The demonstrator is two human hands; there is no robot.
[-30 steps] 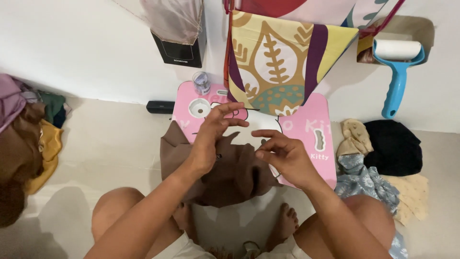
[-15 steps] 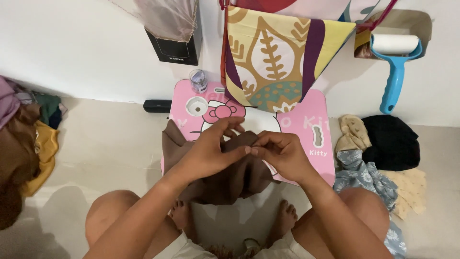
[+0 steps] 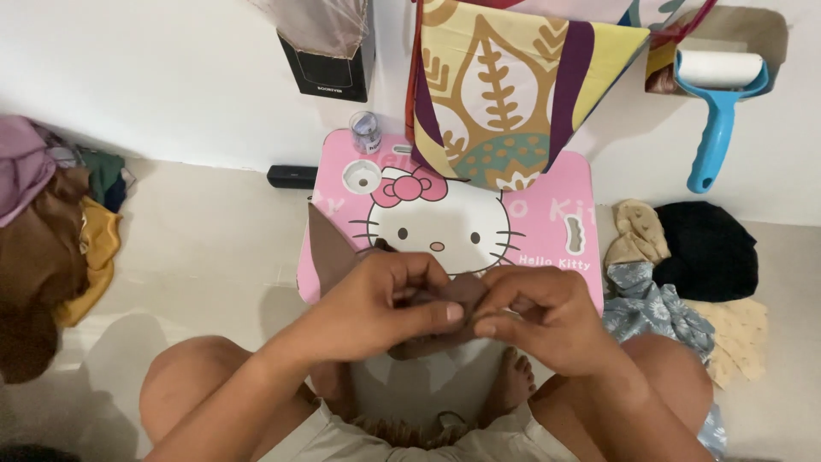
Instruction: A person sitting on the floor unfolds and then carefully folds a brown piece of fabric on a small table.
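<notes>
Left hand [image 3: 376, 304] and right hand [image 3: 534, 316] both pinch a bunched brown cloth [image 3: 329, 248] over a pink cartoon-cat desk [image 3: 547, 214].

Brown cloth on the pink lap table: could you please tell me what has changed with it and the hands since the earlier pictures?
The left hand came down from above the pink lap table and met the right hand. Both now pinch the brown cloth, which has been gathered from a spread heap into a smaller bundle, uncovering the table's printed top. The clothes pile and blue lint roller stayed put.
</notes>
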